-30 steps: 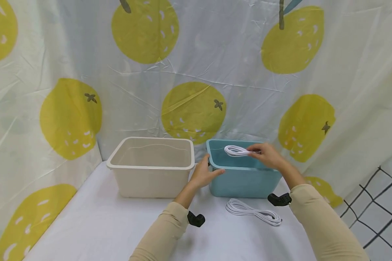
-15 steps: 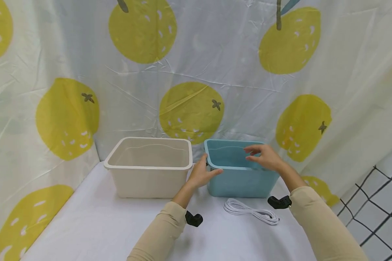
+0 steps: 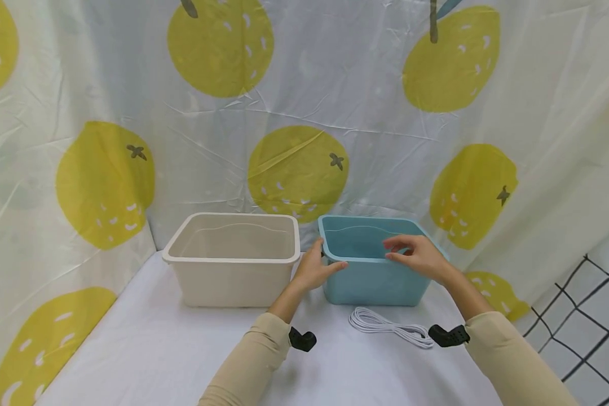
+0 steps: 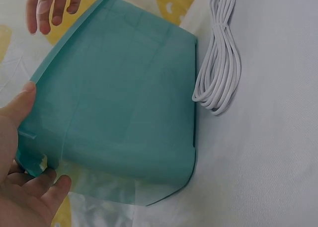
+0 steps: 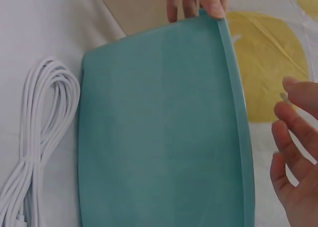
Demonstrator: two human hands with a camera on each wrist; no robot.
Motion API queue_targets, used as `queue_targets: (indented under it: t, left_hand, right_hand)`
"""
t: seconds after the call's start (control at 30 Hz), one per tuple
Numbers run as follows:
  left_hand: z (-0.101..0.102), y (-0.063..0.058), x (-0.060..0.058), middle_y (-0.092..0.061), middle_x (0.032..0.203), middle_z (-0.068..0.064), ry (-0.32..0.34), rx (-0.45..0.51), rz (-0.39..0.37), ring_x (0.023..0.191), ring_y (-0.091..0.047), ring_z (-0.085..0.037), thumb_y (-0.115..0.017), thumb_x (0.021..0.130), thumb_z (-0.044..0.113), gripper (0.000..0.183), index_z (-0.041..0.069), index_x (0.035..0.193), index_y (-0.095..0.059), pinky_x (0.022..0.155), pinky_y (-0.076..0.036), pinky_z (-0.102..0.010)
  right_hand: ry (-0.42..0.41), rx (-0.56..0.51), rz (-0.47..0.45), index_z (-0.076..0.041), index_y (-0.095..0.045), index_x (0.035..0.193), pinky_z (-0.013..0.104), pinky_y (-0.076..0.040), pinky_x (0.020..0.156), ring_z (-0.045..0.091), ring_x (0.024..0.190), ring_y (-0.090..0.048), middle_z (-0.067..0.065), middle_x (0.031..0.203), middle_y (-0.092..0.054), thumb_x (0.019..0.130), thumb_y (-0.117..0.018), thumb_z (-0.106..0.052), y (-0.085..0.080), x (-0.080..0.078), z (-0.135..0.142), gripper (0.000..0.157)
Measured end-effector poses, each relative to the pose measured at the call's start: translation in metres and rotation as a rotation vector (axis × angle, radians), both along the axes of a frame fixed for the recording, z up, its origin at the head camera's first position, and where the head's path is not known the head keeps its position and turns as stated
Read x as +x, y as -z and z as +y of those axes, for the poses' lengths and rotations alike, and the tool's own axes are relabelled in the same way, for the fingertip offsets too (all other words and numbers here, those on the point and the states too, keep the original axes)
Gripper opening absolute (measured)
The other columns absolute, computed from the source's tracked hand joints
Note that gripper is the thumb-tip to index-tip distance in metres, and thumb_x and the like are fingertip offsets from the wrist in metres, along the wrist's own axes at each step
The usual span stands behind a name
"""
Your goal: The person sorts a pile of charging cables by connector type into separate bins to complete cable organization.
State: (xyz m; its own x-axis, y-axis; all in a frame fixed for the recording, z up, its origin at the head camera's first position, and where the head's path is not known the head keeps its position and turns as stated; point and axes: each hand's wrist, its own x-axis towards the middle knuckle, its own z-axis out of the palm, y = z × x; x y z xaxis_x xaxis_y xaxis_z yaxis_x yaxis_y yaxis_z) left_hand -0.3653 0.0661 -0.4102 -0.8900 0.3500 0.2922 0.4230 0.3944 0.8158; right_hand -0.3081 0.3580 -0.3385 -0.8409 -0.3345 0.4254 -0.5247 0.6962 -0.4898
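My left hand [image 3: 314,270] grips the blue plastic bin [image 3: 375,285] at its left front corner. In the left wrist view the thumb [image 4: 22,105] presses the rim, and the fingers curl at the bin's short end. Over the bin's right part hovers my right hand [image 3: 416,256], empty, its fingers loosely bent. In front of the bin a coiled white cable [image 3: 388,327] lies on the table; both wrist views show the cable [image 4: 221,58] beside the bin's base. The front wall hides the bin's floor.
A beige plastic bin [image 3: 235,285] stands to the left of the blue one. Behind both hangs a lemon-print curtain [image 3: 203,169]. A black wire grid [image 3: 583,304] stands at the right, and a white cloth [image 3: 152,349] covers the table.
One second ago my right hand held another coiled white cable over the blue bin. It let go, the cable went out of sight, and the hand moved slightly down and right. The left hand stayed.
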Motion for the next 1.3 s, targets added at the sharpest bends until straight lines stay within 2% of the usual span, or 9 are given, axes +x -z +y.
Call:
queue_targets:
  t: [0.13, 0.4, 0.57, 0.77, 0.93, 1.1, 1.2, 1.3]
  left_hand:
    - [0.0, 0.001, 0.001, -0.035, 0.162, -0.021, 0.003, -0.003, -0.002, 0.144, -0.04, -0.037, -0.077, 0.093, 0.048, 0.101, 0.001, 0.164, -0.021, 0.111, -0.041, -0.053]
    - [0.0, 0.001, -0.002, -0.033, 0.162, -0.021, 0.013, 0.005, 0.009, 0.145, -0.039, -0.037, -0.076, 0.093, 0.049, 0.102, 0.001, 0.164, -0.021, 0.111, -0.04, -0.054]
    - [0.001, 0.001, -0.002, -0.034, 0.162, -0.021, 0.008, 0.005, 0.014, 0.145, -0.039, -0.036, -0.077, 0.093, 0.049, 0.102, 0.0, 0.163, -0.021, 0.112, -0.04, -0.053]
    - [0.0, 0.002, -0.004, -0.033, 0.163, -0.021, 0.001, -0.001, 0.028, 0.146, -0.039, -0.036, -0.076, 0.093, 0.049, 0.102, 0.0, 0.164, -0.02, 0.112, -0.04, -0.052]
    - [0.0, 0.0, -0.004, -0.034, 0.163, -0.021, 0.003, -0.002, 0.026, 0.146, -0.038, -0.036, -0.077, 0.093, 0.05, 0.103, 0.001, 0.164, -0.02, 0.113, -0.039, -0.052]
    - [0.0, 0.0, -0.002, -0.032, 0.163, -0.021, 0.016, 0.002, 0.002, 0.145, -0.04, -0.037, -0.076, 0.093, 0.051, 0.104, 0.002, 0.164, -0.018, 0.112, -0.041, -0.052]
    - [-0.001, 0.0, -0.001, -0.033, 0.163, -0.022, 0.019, 0.014, 0.007, 0.144, -0.041, -0.037, -0.076, 0.093, 0.051, 0.104, 0.001, 0.164, -0.018, 0.111, -0.042, -0.052]
    - [-0.002, -0.001, -0.001, -0.034, 0.162, -0.022, 0.016, 0.018, 0.014, 0.144, -0.041, -0.037, -0.077, 0.093, 0.05, 0.103, 0.001, 0.164, -0.02, 0.111, -0.041, -0.052]
  right_hand:
    - [0.008, 0.005, 0.01, -0.006, -0.075, 0.121, 0.035, -0.057, 0.082, 0.011, 0.096, -0.067, 0.004, 0.111, -0.074, 0.096, -0.076, -0.015, 0.006, 0.009, 0.001, 0.026]
    - [-0.016, 0.0, 0.026, -0.001, -0.074, 0.12, 0.03, -0.057, 0.079, 0.013, 0.095, -0.067, 0.013, 0.11, -0.074, 0.097, -0.073, -0.007, 0.016, 0.032, 0.008, 0.024]
    - [0.013, 0.003, -0.027, -0.005, -0.075, 0.119, 0.03, -0.056, 0.08, 0.01, 0.095, -0.067, 0.006, 0.11, -0.074, 0.097, -0.075, -0.015, 0.036, 0.043, 0.018, 0.024]
    - [0.007, 0.013, -0.06, -0.002, -0.074, 0.118, 0.033, -0.056, 0.078, 0.011, 0.095, -0.065, 0.009, 0.109, -0.074, 0.097, -0.076, -0.015, 0.067, 0.046, 0.022, 0.026]
    - [0.007, 0.004, -0.133, 0.0, -0.073, 0.12, 0.037, -0.056, 0.08, 0.024, 0.1, -0.067, 0.012, 0.112, -0.073, 0.095, -0.078, -0.017, 0.09, 0.045, 0.024, 0.031]
    - [0.025, 0.06, -0.233, 0.002, -0.071, 0.124, 0.051, -0.055, 0.084, 0.04, 0.107, -0.064, 0.015, 0.117, -0.072, 0.091, -0.081, -0.019, 0.109, 0.046, 0.026, 0.041]
    - [0.025, 0.079, -0.27, 0.003, -0.07, 0.125, 0.06, -0.053, 0.085, 0.042, 0.108, -0.063, 0.017, 0.118, -0.071, 0.089, -0.083, -0.021, 0.118, 0.045, 0.029, 0.045]
    - [0.006, 0.086, -0.316, 0.002, -0.07, 0.126, 0.061, -0.053, 0.089, 0.04, 0.109, -0.063, 0.016, 0.119, -0.07, 0.087, -0.085, -0.025, 0.127, 0.043, 0.033, 0.05]
